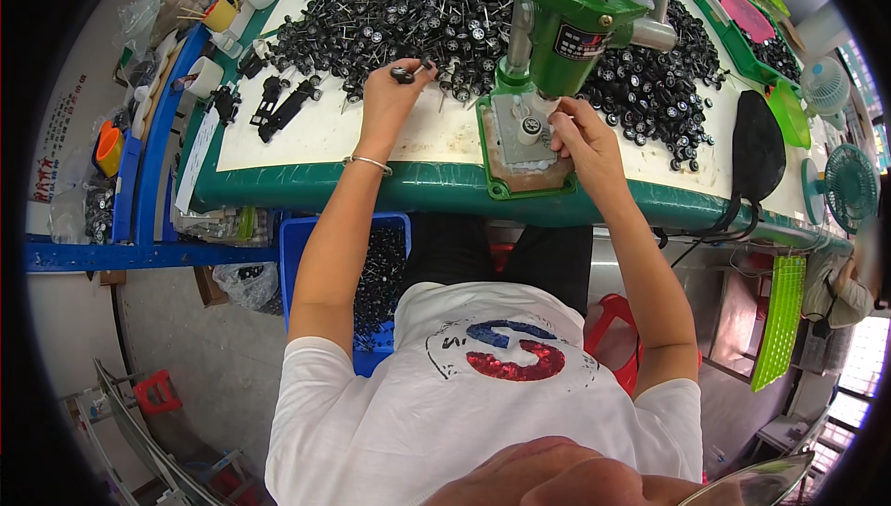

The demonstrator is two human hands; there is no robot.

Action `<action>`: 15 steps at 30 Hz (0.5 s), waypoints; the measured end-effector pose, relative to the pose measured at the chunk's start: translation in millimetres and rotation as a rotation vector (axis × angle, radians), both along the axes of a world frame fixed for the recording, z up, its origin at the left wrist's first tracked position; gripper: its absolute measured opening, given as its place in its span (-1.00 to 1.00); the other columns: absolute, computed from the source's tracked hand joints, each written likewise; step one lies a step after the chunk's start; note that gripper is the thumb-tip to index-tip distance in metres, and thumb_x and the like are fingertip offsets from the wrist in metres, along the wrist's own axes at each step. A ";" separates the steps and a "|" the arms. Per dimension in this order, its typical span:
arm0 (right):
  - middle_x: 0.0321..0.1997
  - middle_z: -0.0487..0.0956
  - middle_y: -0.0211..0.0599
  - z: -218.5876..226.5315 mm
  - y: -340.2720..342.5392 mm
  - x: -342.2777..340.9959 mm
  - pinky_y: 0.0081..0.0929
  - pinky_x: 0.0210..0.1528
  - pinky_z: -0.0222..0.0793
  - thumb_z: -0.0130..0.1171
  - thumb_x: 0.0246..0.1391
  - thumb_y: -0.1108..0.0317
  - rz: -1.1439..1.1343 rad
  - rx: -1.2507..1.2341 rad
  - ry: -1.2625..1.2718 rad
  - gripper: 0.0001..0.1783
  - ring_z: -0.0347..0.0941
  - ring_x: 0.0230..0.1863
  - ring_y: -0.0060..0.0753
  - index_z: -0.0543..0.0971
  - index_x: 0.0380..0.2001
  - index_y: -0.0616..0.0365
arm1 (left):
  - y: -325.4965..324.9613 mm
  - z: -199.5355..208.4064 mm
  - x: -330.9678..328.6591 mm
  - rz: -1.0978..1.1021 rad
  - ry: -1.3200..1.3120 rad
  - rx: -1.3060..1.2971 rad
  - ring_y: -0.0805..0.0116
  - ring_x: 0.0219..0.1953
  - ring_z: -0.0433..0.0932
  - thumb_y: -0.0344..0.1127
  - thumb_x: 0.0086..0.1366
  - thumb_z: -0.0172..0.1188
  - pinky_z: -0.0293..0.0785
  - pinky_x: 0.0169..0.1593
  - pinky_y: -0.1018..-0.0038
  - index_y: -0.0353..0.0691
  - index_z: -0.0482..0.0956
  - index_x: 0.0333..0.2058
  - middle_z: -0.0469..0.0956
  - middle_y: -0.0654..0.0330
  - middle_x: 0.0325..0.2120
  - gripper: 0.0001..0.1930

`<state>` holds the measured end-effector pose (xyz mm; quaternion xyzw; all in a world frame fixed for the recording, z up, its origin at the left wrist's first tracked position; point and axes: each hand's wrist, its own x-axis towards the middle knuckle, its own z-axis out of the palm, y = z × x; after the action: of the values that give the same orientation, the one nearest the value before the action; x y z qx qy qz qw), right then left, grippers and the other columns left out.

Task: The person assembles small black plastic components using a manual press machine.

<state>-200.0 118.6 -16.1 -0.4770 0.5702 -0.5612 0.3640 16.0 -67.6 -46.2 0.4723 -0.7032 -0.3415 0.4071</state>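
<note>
My left hand [382,97] is raised over the table's front part, its fingers closed on a wheel axle [403,75] with small black wheels. A green bench press [557,6] stands before me. On its base a small toy wheel [531,125] sits face up on a pale round holder. My right hand [588,142] is beside that holder, thumb and fingers pinched together close to the wheel. Whatever lies between those fingertips is too small to make out. A heap of black wheels with metal axles [390,28] spreads beyond my left hand. Loose black wheels [645,88] lie right of the press.
Black plastic chassis pieces [288,109] lie at the table's left. A black cloth-like pouch [758,146] hangs over the right front edge. Below the table stands a blue bin [295,237] of small dark parts. A green fan [849,188] is far right.
</note>
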 end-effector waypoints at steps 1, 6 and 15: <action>-0.23 0.44 -0.46 0.4 2.1 -3.2 -0.70 -0.32 0.28 0.03 0.22 0.30 0.001 0.010 0.009 -0.66 0.34 -0.40 -0.70 0.49 0.01 0.23 | 4.1 9.4 2.8 -0.022 0.052 0.139 0.67 -0.64 0.23 -0.25 0.15 0.32 0.15 -0.54 0.62 -0.32 0.66 -0.33 0.40 0.45 -0.69 -0.77; -0.32 0.45 -0.51 -1.7 5.8 -15.5 -0.73 -0.35 0.24 0.02 0.22 0.27 -0.022 0.040 0.008 -0.65 0.32 -0.41 -0.75 0.51 0.01 0.21 | 11.2 10.3 -9.1 -0.154 0.045 -0.145 0.63 -0.62 0.30 -0.26 0.12 0.34 0.24 -0.51 0.61 -0.33 0.64 -0.39 0.48 0.35 -0.70 -0.78; -0.33 0.44 -0.46 6.1 13.6 -25.2 -0.74 -0.40 0.21 -0.02 0.25 0.32 -0.069 -0.025 0.054 -0.68 0.31 -0.43 -0.74 0.53 -0.04 0.28 | 26.1 21.9 -6.1 -0.304 -0.107 0.340 0.64 -0.70 0.27 -0.11 0.16 0.29 0.16 -0.61 0.66 -0.21 0.66 -0.50 0.48 0.39 -0.71 -0.73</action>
<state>-225.2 132.2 -10.0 -0.4766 0.5888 -0.5674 0.3229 10.0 -41.5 -24.3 0.4399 -0.7193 -0.4871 0.2279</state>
